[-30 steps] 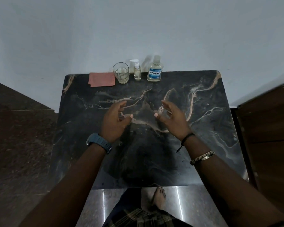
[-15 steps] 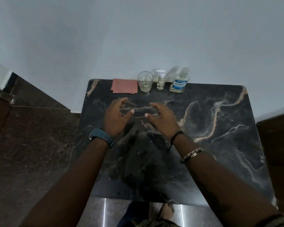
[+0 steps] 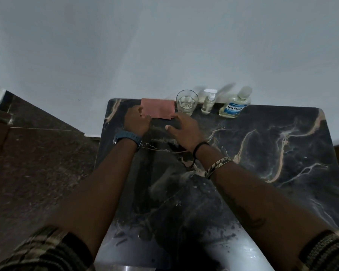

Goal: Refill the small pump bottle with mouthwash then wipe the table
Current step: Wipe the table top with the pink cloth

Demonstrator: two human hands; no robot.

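Where left hand (image 3: 137, 122) overlaps cloth (image 3: 158, 108), fingertips hidden.

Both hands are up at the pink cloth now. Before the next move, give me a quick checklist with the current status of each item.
1. Left hand on the pink cloth: ok, it lies on the near left corner; a firm grip cannot be told.
2. Right hand on the cloth: cannot tell; its fingertips sit at the near right corner.
3. Drinking glass clear of the cloth: not ok, it stands right beside the cloth's right edge.
4. Small pump bottle upright, pump on: ok.
5. Listerine bottle upright, capped: ok.
6. Marble table wiped: not ok, smears near the front edge.
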